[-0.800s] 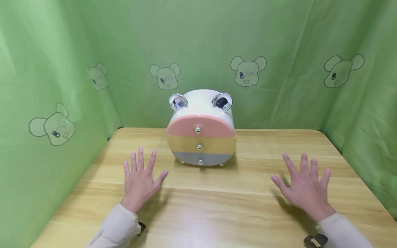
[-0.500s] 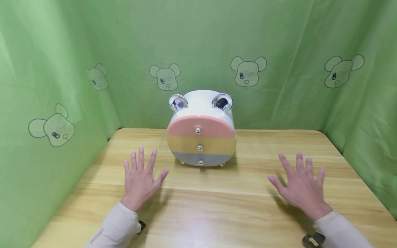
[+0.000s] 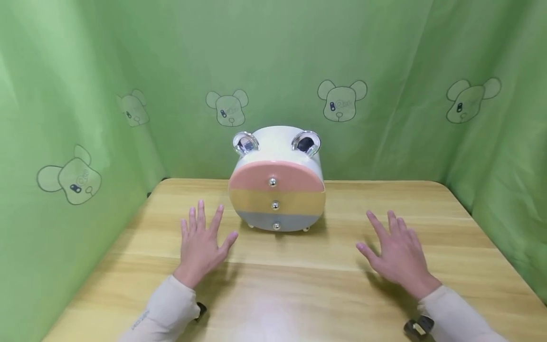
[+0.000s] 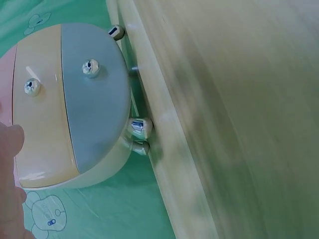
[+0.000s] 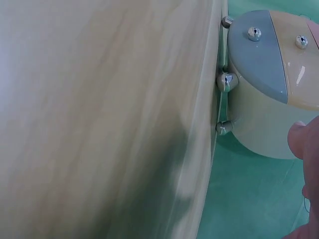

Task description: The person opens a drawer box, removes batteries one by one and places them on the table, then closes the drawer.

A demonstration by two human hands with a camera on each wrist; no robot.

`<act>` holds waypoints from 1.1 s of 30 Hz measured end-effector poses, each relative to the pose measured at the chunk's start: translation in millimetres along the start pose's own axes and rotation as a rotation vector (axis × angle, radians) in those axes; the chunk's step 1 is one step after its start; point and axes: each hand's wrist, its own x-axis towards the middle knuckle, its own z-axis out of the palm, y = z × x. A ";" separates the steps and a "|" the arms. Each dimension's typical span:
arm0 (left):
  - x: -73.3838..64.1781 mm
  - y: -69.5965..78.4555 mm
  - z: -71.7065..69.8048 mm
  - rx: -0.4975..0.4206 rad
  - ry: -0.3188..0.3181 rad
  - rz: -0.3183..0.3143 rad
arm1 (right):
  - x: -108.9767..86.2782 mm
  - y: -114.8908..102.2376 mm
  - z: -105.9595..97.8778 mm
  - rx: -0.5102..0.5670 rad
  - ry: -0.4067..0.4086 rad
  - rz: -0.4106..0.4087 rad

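Observation:
A small rounded drawer box (image 3: 277, 190) stands at the table's far middle, with a white body, two silvery ears on top and short metal feet. Its front has a pink, a yellow and a blue-grey drawer, each flush with the front and bearing one silver knob. My left hand (image 3: 202, 249) hovers over the table at the box's near left, fingers spread, holding nothing. To the near right is my right hand (image 3: 397, 254), fingers extended, also holding nothing and apart from the box. Both wrist views show the box (image 4: 94, 99) sideways, with part of a hand at the edge.
The wooden table (image 3: 273, 294) spreads under both hands. Green curtains (image 3: 273, 52) printed with bear heads hang close behind it and along both sides. Each forearm wears a light sleeve (image 3: 164, 308) with a dark strap or device at the wrist.
My right hand has moved left, toward the box. The left hand has shifted slightly to the right. The box stays in place with its drawers closed.

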 end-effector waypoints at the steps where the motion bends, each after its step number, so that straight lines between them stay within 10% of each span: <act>1: 0.9 1.3 0.4 0.000 -0.003 0.005 | 0.3 -1.1 0.2 0.004 -0.005 0.000; 18: 29.4 15.8 -10.9 -0.094 0.031 0.050 | 13.5 -25.5 11.4 0.053 -0.017 -0.065; 33: 66.1 20.8 -29.1 -0.449 -0.005 0.164 | 21.8 -46.3 18.8 0.124 0.004 -0.181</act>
